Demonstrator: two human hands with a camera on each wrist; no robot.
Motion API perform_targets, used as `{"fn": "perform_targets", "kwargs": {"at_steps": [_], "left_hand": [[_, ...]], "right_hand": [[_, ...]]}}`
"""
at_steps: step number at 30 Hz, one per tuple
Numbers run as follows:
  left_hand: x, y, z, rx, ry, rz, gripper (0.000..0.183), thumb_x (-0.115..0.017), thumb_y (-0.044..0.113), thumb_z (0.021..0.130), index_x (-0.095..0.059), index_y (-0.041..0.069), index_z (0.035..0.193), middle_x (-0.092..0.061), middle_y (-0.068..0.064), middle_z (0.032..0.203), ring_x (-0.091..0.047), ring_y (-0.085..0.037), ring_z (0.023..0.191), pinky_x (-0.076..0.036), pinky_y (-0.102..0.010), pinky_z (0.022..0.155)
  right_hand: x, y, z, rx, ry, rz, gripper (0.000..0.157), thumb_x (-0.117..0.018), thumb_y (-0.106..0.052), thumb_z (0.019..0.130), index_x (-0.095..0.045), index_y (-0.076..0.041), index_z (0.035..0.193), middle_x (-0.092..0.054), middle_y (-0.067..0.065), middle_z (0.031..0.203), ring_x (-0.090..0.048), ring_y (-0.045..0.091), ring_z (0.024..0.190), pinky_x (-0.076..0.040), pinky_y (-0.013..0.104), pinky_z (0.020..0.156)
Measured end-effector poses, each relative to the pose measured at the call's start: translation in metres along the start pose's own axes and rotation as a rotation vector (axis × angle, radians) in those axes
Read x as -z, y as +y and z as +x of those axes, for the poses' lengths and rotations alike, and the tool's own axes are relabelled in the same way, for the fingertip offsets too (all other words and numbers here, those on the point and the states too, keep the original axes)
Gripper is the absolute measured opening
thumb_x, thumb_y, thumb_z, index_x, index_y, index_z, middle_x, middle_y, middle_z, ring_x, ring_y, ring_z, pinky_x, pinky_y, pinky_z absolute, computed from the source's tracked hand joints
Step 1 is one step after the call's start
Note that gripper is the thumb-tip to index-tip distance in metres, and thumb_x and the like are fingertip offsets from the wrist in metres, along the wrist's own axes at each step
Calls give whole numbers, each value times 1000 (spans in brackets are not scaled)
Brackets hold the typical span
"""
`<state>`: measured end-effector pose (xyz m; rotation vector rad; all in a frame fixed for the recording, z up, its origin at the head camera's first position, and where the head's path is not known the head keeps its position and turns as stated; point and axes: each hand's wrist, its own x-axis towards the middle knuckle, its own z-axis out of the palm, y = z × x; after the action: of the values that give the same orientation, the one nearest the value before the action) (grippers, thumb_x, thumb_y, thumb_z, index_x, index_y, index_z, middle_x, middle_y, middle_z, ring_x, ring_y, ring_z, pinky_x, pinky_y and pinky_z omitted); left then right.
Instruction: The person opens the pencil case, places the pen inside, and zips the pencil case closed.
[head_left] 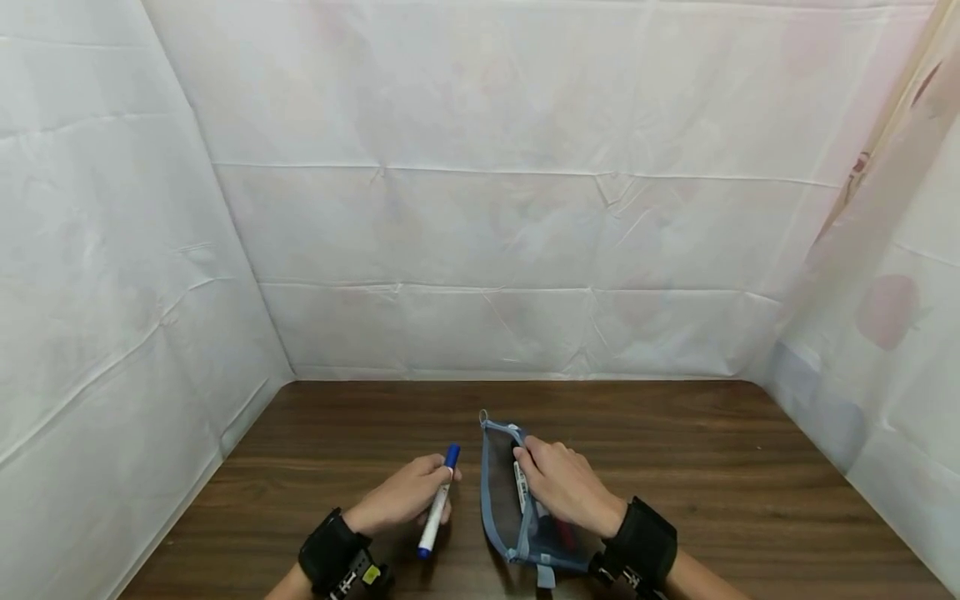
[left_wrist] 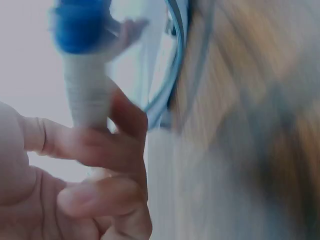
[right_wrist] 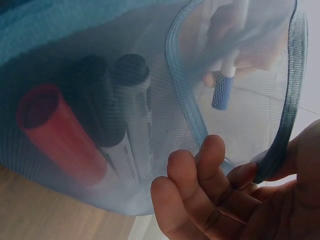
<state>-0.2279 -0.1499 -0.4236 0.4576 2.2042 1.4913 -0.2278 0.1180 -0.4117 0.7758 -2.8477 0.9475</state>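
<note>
We pinch blue-capped marker in left hand, just left of mesh pouch on table. Right hand grips pouch edge, likely holding mouth open. Red marker, black markers inside.

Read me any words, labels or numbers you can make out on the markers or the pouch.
None can be read.
White marker with blue cap, held by the left hand: no print shows.
Markers inside the mesh pouch, which the right hand holds: one white barrel carries dark marks, too small to read.
Wrist views: blurred or veiled by mesh; no text legible.
</note>
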Motion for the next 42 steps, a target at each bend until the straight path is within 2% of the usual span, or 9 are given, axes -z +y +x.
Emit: {"fn": "perform_targets", "kwargs": {"at_steps": [3, 6, 9, 11, 17, 22, 30, 34, 42], "left_hand": [[-7, 3, 4, -30, 21, 13, 39, -39, 24, 108, -53, -7, 128, -65, -11, 73, -55, -14, 57, -37, -23, 48], [-14, 6, 8, -67, 32, 18, 38, -44, 24, 107, -52, -5, 129, -67, -14, 78, -59, -18, 60, -46, -31, 49], [-21, 9, 12, -83, 22, -49, 39, -48, 25, 107, -48, -5, 131, -68, -17, 84, -65, -24, 65, -53, -45, 57], [-25, 11, 13, -91, 21, -107, 42, -49, 25, 106, -44, -6, 134, -68, -19, 87, -67, -27, 69, -53, -49, 62], [-29, 19, 9, -117, 90, -179, 47, -49, 22, 107, -37, -9, 140, -68, -19, 88, -70, -30, 77, -55, -45, 65], [-39, 26, 15, -70, 12, -229, 42, -50, 18, 105, -43, -14, 131, -68, -21, 86, -70, -28, 74, -55, -43, 64], [-46, 28, 31, -77, -27, -200, 35, -48, 15, 105, -47, -13, 125, -68, -23, 86, -71, -27, 72, -55, -40, 63], [-51, 29, 41, -90, -60, -209, 32, -48, 15, 105, -50, -11, 123, -68, -25, 88, -71, -28, 72, -55, -41, 64], [-61, 29, 55, -55, -5, -125, 28, -49, 14, 103, -55, -9, 117, -68, -15, 78, -68, -19, 59, -55, -36, 60]], "right_hand": [[2, 0, 0, -5, 12, -13, 38, -37, -30, 110, -48, -15, 78, -36, -4, 58, -30, 8, 43, -21, 20, 43], [3, 0, 1, -14, 24, -22, 37, -37, -30, 110, -49, -16, 78, -38, -4, 58, -33, 8, 43, -24, 20, 42], [4, 0, 0, -16, 11, 0, 36, -37, -31, 110, -51, -14, 81, -40, -4, 58, -35, 8, 43, -25, 21, 41], [4, 0, 0, -11, 3, 15, 36, -36, -31, 110, -51, -14, 83, -40, -4, 58, -35, 8, 43, -25, 21, 41], [2, -1, -1, -5, -8, 25, 35, -36, -29, 111, -50, -15, 81, -38, -3, 58, -34, 8, 42, -24, 21, 41], [5, 1, -2, -14, -2, 24, 34, -37, -27, 110, -51, -14, 82, -39, -4, 58, -33, 8, 42, -24, 20, 40], [3, -1, -1, -13, -24, 74, 37, -36, -30, 111, -53, -9, 86, -38, -4, 59, -32, 7, 43, -24, 20, 40], [2, -2, -2, -7, -20, 67, 36, -35, -29, 111, -51, -12, 84, -39, -3, 60, -32, 7, 44, -23, 20, 41], [2, -3, -2, -3, -7, 53, 33, -36, -28, 110, -50, -15, 83, -41, -4, 62, -35, 7, 46, -26, 20, 43]]}}
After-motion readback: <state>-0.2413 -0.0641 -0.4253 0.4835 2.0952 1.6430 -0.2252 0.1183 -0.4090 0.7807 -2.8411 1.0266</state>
